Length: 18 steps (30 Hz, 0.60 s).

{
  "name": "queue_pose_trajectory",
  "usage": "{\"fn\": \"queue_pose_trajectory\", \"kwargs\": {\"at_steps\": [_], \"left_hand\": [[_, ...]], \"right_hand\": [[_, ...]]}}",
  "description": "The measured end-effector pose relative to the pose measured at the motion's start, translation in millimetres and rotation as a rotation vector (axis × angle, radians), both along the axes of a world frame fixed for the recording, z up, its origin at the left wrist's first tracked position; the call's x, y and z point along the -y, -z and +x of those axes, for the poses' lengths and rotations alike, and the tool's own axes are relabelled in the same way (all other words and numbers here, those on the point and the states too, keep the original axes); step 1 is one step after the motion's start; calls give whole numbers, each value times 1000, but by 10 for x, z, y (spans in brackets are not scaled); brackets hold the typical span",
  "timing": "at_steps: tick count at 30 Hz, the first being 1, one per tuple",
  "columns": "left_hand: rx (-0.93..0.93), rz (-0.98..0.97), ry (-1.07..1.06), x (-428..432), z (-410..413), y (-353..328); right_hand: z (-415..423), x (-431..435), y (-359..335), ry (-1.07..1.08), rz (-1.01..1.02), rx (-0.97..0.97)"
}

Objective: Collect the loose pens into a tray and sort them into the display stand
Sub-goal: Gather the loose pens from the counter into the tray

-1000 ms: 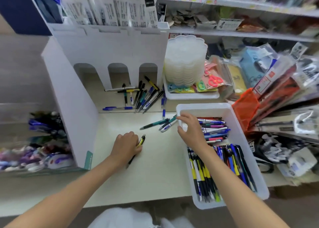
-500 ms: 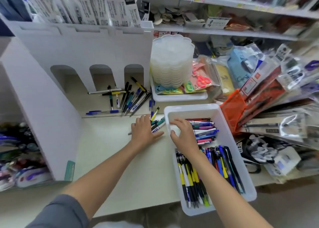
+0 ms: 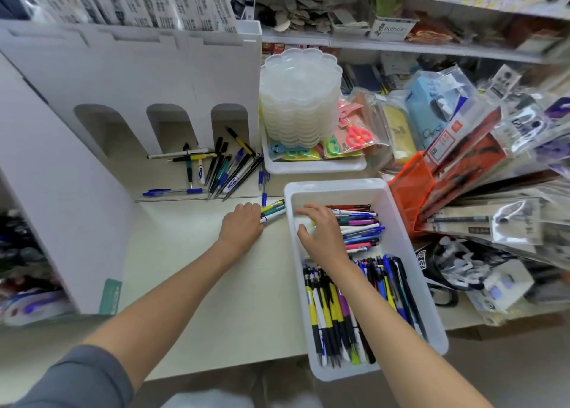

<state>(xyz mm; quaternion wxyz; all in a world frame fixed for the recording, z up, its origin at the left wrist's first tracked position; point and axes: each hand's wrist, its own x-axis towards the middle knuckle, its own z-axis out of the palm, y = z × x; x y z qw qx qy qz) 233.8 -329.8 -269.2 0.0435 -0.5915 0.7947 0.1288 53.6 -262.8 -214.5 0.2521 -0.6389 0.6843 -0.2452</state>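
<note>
Nearest, a grey sleeve covers the left upper arm, and both bare forearms reach out over the pale cream countertop. Under the right forearm sits the long white rectangular plastic tray. Its near half, behind the right wrist, is packed with yellow-and-black and blue click pens lying lengthways. The right hand is inside the tray's far half, palm down, with its fingers spread and gently bent. Whether it pinches anything beneath cannot be told. Touching its knuckle side lies a crosswise row of red, purple, blue and pink pens. The left hand is apart from the right, on the counter just left of the tray wall. Its fingers are curled round a small bunch of green, white and yellow pens whose tips point toward the tray. Beyond the left hand a loose heap of dark, blue and yellow pens lies fanned at the foot of the tall white display stand with three arched openings. Farther left of the heap is a single blue capped pen. Beyond the right hand a stack of clear scalloped plastic dishes stands in a shallow white tray. Right of that hand, near an orange mesh pouch, packaged stationery crowds the shelf.
</note>
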Motion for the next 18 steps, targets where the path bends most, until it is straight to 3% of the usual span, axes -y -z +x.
{"fn": "queue_pose_trajectory", "kwargs": {"at_steps": [2, 8, 12, 18], "left_hand": [[-48, 20, -26, -4, 50, -28], [-461, 201, -124, -112, 344, -325], [-500, 192, -119, -233, 355, -594], [-648, 256, -231, -459, 399, -814]], "right_hand": [[16, 3, 1, -3, -4, 7], [42, 14, -135, 27, -89, 72], [-61, 2, -279, 65, -131, 90], [-182, 9, -452, 35, -15, 263]]}}
